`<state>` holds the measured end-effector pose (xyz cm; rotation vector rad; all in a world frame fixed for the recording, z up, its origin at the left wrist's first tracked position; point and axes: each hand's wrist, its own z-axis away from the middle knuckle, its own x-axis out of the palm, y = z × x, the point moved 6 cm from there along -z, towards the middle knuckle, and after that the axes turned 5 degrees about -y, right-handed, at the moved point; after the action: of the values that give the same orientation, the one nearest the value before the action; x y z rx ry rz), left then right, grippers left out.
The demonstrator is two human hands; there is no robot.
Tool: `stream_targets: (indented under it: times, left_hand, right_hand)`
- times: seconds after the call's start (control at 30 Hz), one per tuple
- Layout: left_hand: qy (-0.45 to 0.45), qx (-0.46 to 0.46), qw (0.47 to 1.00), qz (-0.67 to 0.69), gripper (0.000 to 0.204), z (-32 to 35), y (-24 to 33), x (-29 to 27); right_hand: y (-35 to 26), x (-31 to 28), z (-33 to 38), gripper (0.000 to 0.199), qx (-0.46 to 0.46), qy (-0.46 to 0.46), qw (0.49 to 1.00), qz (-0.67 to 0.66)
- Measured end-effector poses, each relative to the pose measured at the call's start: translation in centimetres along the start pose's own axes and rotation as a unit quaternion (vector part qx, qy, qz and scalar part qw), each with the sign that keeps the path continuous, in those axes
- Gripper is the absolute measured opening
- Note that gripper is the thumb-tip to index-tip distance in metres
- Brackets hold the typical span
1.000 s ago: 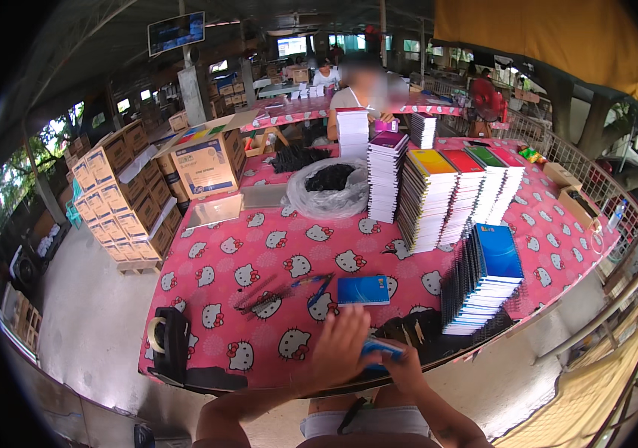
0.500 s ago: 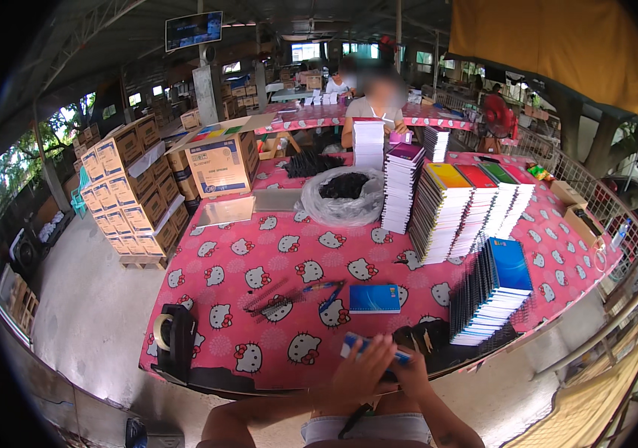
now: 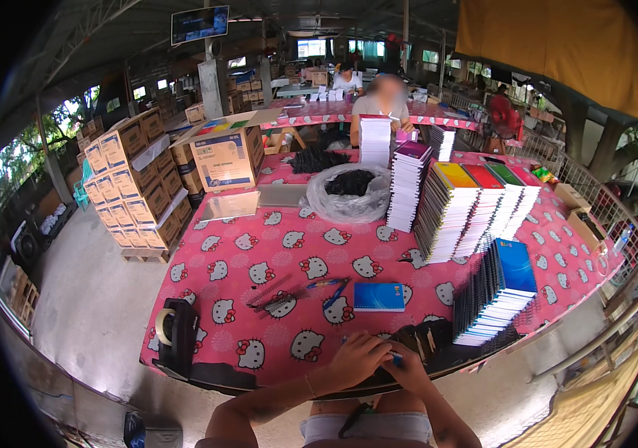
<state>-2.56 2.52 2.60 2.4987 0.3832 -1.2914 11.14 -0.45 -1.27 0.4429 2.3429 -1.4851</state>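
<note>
Both hands meet at the table's near edge, close to my body. My left hand [image 3: 362, 360] is closed, fingers curled, around a blue notebook that is mostly hidden. My right hand [image 3: 409, 369] grips the same notebook at its right end, where a sliver of blue shows between the hands. Just beyond them, a blue spiral notebook [image 3: 379, 296] lies flat on the pink patterned cloth. Left of it rest pliers with blue handles [image 3: 335, 293] and some loose dark spiral wires [image 3: 278, 299]. To the right, a tall stack of blue notebooks with black coils [image 3: 497, 295] leans slightly.
A black tape dispenser [image 3: 177, 336] stands at the near left corner. Farther back are a plastic bag of black coils [image 3: 347, 193], stacks of coloured notebooks [image 3: 453, 213] and an open carton [image 3: 223, 160]. A co-worker [image 3: 383, 104] sits across the table. Stacked boxes [image 3: 136, 183] stand left.
My hands have turned and drawn closer together; the notebook's blue and white end, which stuck out past my left fingers, is now mostly covered. The view has shifted slightly.
</note>
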Motion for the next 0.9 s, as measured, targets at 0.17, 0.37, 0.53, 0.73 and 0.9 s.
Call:
stream_targets:
  times: [0.17,0.37,0.53,0.73,0.9]
  left_hand:
    - [0.014,-0.04,0.999,0.02,0.024,-0.4,1.1,-1.0]
    - [-0.065,-0.037,0.997,-0.006,0.034,0.0,0.5,0.4]
    - [-0.018,-0.051,0.994,-0.095,0.048,-0.1,2.5,-1.0]
    - [0.007,-0.067,0.994,-0.087,0.039,0.3,2.4,-0.7]
    - [-0.02,-0.052,0.998,-0.025,0.024,0.4,1.0,0.1]
  right_hand:
    - [0.5,-1.7,2.1,0.031,0.137,0.015,0.99,-0.014]
    - [3.2,0.3,3.6,0.022,0.181,0.057,0.962,-0.196]
    - [3.2,0.7,3.8,0.025,0.147,0.062,0.967,-0.197]
    - [3.2,0.9,4.1,0.027,0.141,0.072,0.965,-0.208]
    - [1.2,-0.3,3.4,0.026,0.143,0.125,0.957,-0.221]
